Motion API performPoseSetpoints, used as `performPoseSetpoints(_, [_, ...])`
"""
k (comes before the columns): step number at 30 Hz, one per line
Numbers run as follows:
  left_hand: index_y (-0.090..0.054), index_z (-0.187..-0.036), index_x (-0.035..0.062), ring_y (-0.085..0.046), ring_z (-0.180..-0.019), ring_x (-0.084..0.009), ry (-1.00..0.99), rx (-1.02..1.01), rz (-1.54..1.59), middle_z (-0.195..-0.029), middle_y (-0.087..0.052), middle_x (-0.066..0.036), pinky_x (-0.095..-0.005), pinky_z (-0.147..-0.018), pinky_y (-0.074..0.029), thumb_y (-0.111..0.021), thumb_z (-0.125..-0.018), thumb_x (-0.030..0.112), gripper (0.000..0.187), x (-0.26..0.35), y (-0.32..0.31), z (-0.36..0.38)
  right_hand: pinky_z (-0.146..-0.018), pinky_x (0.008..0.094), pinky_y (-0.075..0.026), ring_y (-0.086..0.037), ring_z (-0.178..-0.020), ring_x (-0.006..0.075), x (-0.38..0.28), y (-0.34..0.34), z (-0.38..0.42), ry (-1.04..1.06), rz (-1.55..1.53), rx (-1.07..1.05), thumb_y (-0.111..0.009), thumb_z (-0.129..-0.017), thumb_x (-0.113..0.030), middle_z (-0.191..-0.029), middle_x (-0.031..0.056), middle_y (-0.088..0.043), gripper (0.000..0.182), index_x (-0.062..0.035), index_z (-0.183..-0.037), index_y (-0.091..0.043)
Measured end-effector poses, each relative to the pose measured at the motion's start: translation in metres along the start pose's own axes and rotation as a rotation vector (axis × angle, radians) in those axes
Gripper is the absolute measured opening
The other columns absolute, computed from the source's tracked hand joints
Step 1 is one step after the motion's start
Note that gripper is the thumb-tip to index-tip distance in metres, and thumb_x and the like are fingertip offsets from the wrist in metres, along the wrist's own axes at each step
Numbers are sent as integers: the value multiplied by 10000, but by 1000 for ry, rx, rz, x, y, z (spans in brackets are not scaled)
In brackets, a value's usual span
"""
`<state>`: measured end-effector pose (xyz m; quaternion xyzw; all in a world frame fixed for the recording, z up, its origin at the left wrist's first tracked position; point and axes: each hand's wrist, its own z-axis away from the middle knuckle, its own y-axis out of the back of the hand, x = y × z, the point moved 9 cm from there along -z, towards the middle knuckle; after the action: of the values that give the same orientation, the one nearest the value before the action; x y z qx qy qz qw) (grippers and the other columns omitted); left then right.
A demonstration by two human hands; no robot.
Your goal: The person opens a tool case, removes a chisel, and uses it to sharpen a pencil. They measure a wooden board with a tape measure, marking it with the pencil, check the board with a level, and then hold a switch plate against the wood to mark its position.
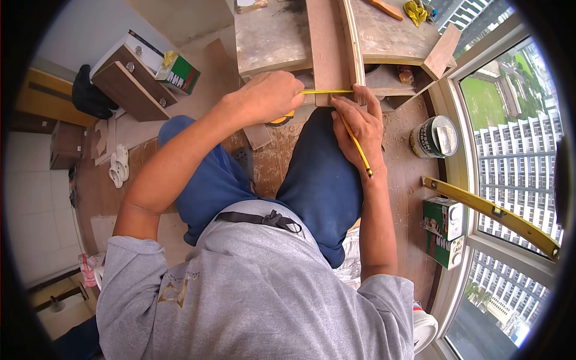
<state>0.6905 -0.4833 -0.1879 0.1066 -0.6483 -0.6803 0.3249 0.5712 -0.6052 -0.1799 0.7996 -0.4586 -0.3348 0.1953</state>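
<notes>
A wooden board [329, 48] with a raised strip [353, 36] along its right side extends over the workbench edge towards my knees. Across its near end runs a yellow measuring tape [324, 92], pulled out straight. My left hand [273, 96] is closed around the tape at its left end, and part of the tape's case [281, 120] shows below that hand. At the board's right edge, the fingertips of my right hand [362, 120] press by the tape's other end. A yellow and black pencil [358, 146] is held in the same hand, its tip hidden near the board.
The worn workbench [270, 36] stands ahead, with a yellow cloth [415, 12] on top. A paint bucket [433, 137], a spirit level [492, 210] and boxed tins [444, 231] line the window side. Drawers [135, 90] and white clogs [119, 165] are at the left. Shavings litter the floor.
</notes>
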Motion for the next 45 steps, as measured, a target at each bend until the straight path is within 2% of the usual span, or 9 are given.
performPoseSetpoints(22, [-653,-868,-37,-649,-874,-390,7,-13,6,-879,-641,-216,-473,-824,-518,-523,-964,231,313,-1,0,-1,-1041,428,-444,-564,-1287,313,1,0,0,-1,-7,0,-747,-796,-39,-1109,28,-752,298,-109,-1086,-730])
performPoseSetpoints(24, [-653,-866,-38,-649,-871,-390,7,-13,11,-874,-641,-217,-474,-821,-518,-523,-963,231,314,0,0,0,-1103,419,-419,-562,-1299,328,0,0,-1,-34,-35,-20,-725,-826,-6,-1109,67,-760,286,-87,-1099,-742])
performPoseSetpoints(34, [-656,-855,-39,-648,-857,-394,-21,16,14,-861,-643,-222,-477,-811,-518,-525,-957,224,310,-2,-1,-1,-1096,420,-425,-570,-1286,327,0,0,-1,-39,-23,-13,-730,-819,-6,-1105,66,-761,289,-87,-1095,-745])
performPoseSetpoints(37, [-658,-857,-39,-648,-857,-394,-2,-4,23,-857,-642,-221,-478,-813,-518,-525,-956,223,310,-1,0,-1,-1051,432,-435,-562,-1287,309,1,-2,0,-10,0,4,-749,-802,-49,-1112,22,-751,289,-112,-1083,-728])
performPoseSetpoints(45, [-660,-864,-46,-647,-859,-402,-31,21,30,-862,-642,-230,-479,-810,-518,-525,-951,222,313,-1,1,-1,-1097,427,-422,-564,-1292,334,0,1,-1,-37,-36,-21,-728,-819,-7,-1114,65,-759,291,-89,-1098,-746])
